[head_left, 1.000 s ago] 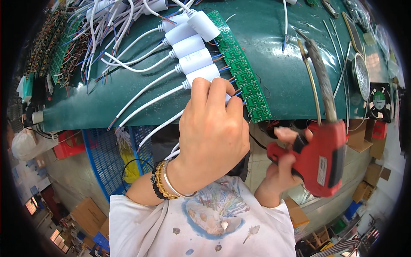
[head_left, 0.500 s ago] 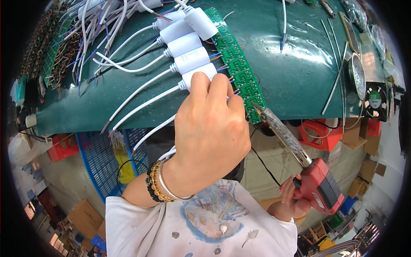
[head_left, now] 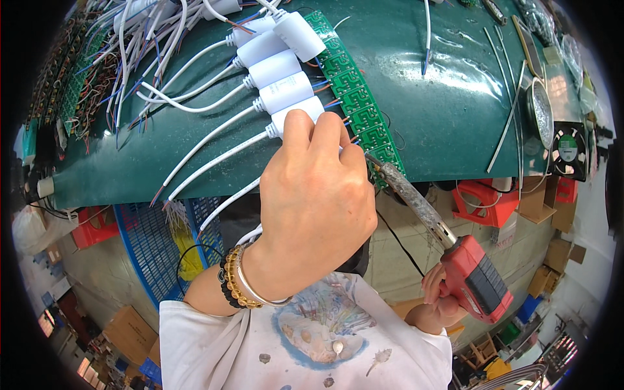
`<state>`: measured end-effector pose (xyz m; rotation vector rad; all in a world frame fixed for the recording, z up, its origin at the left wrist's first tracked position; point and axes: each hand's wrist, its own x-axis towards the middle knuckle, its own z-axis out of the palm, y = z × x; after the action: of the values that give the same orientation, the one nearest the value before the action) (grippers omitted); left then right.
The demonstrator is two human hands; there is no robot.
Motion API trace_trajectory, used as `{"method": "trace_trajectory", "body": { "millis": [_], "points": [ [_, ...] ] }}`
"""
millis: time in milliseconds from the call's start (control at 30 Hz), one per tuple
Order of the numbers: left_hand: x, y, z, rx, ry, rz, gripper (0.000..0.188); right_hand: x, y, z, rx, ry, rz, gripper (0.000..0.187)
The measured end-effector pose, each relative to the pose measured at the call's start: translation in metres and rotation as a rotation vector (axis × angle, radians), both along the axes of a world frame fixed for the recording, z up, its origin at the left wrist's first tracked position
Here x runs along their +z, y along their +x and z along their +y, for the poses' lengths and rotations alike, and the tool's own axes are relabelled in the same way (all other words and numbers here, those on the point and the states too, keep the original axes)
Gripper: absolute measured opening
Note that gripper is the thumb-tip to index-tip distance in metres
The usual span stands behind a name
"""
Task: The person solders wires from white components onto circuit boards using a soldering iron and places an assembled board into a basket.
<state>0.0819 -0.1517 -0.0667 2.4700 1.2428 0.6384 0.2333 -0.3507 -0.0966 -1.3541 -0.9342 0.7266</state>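
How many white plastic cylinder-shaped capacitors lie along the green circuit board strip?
5 are visible, in a slanting row beside the strip, the last partly under the left hand. More may be hidden.

bright, sharp, strong fisheye warping

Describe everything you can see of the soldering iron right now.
The soldering iron has a red pistol-style body with a dark ribbed panel and a long, scorched grey metal barrel. The right hand grips its handle below the bench edge. It slants up-left, its tip at the green circuit board strip, beside the left hand.
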Motion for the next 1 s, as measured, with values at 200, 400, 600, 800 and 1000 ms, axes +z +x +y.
{"method": "trace_trajectory", "body": {
  "millis": [200,400,600,800,1000],
  "points": [
    [0.001,-0.001,0.000,-0.005,0.002,0.009,0.011,0.002,0.009,-0.002,-0.009,-0.007,-0.085,0.054],
    [0.000,0.000,0.000,-0.007,0.011,0.011,0.011,-0.005,0.007,0.003,0.092,0.124,-0.085,0.074],
    [0.000,0.000,0.000,-0.008,0.018,0.012,0.011,-0.002,-0.019,0.036,-0.010,-0.020,-0.095,0.062],
    [0.001,0.001,-0.001,-0.008,0.031,0.013,0.012,-0.006,-0.029,0.074,-0.010,-0.109,-0.217,0.058],
    [0.000,0.002,-0.002,0.000,0.035,0.018,0.011,-0.016,-0.025,0.086,0.085,-0.015,-0.185,0.006]
  ]
}}
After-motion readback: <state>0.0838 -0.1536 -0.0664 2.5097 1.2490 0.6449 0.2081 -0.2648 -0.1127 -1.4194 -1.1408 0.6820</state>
